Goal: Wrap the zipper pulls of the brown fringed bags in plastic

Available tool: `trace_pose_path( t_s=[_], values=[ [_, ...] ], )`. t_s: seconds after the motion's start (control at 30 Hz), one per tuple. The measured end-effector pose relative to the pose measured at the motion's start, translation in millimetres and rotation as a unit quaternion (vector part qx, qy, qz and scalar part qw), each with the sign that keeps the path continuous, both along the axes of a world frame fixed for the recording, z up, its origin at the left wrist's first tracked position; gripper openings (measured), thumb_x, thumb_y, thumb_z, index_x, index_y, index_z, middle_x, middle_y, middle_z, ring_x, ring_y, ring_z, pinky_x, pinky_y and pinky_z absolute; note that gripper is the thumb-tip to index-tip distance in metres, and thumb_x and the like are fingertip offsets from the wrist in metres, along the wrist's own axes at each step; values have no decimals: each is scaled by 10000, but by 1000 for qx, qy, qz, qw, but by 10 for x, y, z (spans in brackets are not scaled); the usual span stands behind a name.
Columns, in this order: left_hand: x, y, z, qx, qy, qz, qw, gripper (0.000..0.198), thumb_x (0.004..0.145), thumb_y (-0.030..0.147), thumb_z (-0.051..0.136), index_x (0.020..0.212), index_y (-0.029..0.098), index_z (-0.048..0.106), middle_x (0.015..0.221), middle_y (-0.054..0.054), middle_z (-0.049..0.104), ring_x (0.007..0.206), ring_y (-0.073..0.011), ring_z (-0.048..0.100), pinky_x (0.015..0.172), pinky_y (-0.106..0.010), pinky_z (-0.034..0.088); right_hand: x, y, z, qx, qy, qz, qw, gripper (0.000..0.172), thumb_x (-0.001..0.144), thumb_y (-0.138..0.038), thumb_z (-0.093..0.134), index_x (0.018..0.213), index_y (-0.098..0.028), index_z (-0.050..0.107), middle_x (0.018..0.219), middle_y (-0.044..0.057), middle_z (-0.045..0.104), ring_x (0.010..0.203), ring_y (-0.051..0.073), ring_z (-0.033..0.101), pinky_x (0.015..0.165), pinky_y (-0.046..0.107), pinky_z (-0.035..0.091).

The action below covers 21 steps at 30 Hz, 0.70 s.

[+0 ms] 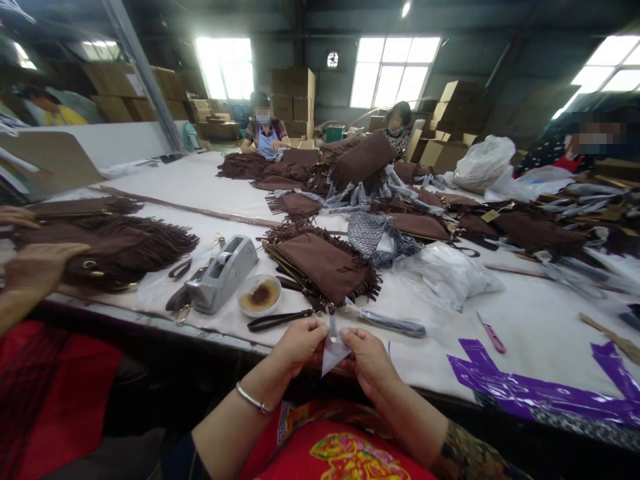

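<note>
My left hand (299, 343) and my right hand (371, 360) are both closed in a pinch at the table's front edge. Between them they hold a small translucent white sheet (332, 355), its lower corner pointing down. A small metal clasp (332, 325) lies against the sheet, near the brown fringed bag (320, 263) just beyond my hands. Left of the clasp rests a dark wrist strap (280, 321). To its right, a strap wrapped in clear plastic (393, 322) lies on the table.
A grey tape dispenser (223, 275) and a white bowl (259, 295) stand left of my hands. Rightward lie a pink cutter (493, 333) and purple tape (530, 390). A neighbour's hand (43, 267) touches brown bags at far left. More bags (363, 159) are heaped farther back.
</note>
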State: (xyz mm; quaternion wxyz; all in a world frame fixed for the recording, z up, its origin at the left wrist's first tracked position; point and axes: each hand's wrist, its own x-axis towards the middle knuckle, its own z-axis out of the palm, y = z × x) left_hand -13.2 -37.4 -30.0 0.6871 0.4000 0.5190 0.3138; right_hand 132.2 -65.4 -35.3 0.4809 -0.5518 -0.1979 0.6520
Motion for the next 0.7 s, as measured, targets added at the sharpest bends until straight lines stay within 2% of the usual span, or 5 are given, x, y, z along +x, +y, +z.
trace_pose_path(
  t_s=[0.07,0.23,0.47,0.57,0.7],
  values=[
    [12,39,-31,73,99,22,992,193,767,325,599,690,149,605,651,-16,626,596,-134,552,571,-239,427,15,21,1,-18,1,23,1000,335,651,-397,749,827,-163,584,670,3,654,514,120,582,445,229,482],
    [2,194,-55,203,295,18,934,213,802,232,499,670,151,646,655,-24,658,636,-144,562,599,-240,384,39,128,12,-49,13,58,997,204,765,-328,646,806,-169,525,604,-26,588,465,118,592,391,198,434],
    [0,418,14,288,390,-3,874,237,820,212,480,725,156,689,737,-62,700,711,-165,596,683,-260,396,-62,302,105,-79,-11,86,993,98,815,-225,564,766,-169,499,566,-40,576,385,77,527,338,158,357],
    [20,489,19,286,382,11,879,241,823,223,486,753,152,705,780,-70,711,749,-170,602,704,-258,402,-87,366,103,-75,-21,72,994,89,808,-210,558,753,-172,499,537,-58,556,371,64,506,331,143,331],
    [40,496,-12,213,320,11,923,389,870,401,459,713,141,702,652,-53,666,641,-171,575,581,-254,369,-99,399,55,-52,-19,56,997,101,775,-242,585,758,-169,516,553,-56,576,383,55,507,337,130,319]
  ],
)
